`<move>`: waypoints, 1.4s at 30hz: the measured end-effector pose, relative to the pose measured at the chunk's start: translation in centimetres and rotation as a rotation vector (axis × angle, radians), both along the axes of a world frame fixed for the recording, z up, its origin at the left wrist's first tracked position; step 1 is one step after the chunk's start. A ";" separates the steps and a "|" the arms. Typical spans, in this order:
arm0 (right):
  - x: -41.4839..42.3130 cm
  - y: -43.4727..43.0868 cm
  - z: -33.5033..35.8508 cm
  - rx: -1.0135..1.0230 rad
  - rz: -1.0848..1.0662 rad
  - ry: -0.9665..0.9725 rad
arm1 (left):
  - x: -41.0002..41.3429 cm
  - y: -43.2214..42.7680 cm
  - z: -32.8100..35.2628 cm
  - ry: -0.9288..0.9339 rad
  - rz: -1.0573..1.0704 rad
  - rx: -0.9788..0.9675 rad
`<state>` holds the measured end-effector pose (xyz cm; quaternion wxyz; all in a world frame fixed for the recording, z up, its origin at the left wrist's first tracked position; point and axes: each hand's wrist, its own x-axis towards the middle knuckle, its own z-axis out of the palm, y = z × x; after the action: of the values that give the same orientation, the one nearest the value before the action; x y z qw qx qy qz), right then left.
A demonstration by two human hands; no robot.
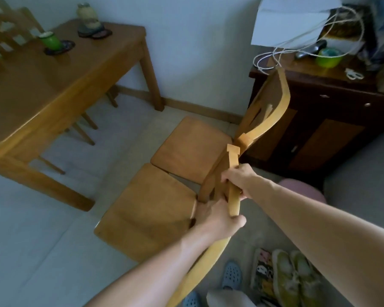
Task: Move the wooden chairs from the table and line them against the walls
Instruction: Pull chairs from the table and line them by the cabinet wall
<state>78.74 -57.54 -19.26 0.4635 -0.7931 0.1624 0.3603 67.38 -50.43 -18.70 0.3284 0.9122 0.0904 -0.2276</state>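
Two wooden chairs stand side by side on the floor, seats toward the table. The nearer chair (146, 209) has its curved top rail running under my arms. My left hand (217, 220) grips that rail from the seat side, and my right hand (237, 180) grips the same rail higher up, near its end. The farther chair (191, 147) stands next to a dark cabinet, its backrest (273, 103) rising in front of the cabinet. A third chair (7, 29) sits behind the wooden table (42, 89) at far left.
The dark cabinet (324, 129) on the right carries a white box, cords and a green bowl. Two cups on coasters stand on the table. Shoes (295, 282) and blue slippers (231, 273) lie on the floor near my feet. A pink stool (302, 189) is beside the cabinet.
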 end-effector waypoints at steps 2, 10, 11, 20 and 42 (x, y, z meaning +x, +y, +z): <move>0.0 -0.6 0.2 -0.049 -0.016 -0.018 | -0.2 -0.7 -0.4 -0.001 0.003 -0.031; 0.7 -4.7 1.0 -0.131 0.009 -0.012 | 0.3 -4.5 -0.9 0.000 -0.035 -0.099; 0.9 -4.9 1.2 -0.146 0.032 -0.004 | 0.5 -4.5 -0.9 0.009 -0.032 -0.096; 6.7 -3.0 3.8 0.050 -0.284 -0.167 | 4.3 -3.0 -0.5 0.252 -0.025 -0.077; 13.1 -3.5 3.4 -0.241 -0.179 -0.144 | 15.8 -3.7 -0.5 -0.188 0.161 -0.059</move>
<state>91.81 -61.03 -15.87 0.4055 -0.8492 0.2407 0.2379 83.17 -54.13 -19.18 0.3793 0.9093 0.1255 -0.1166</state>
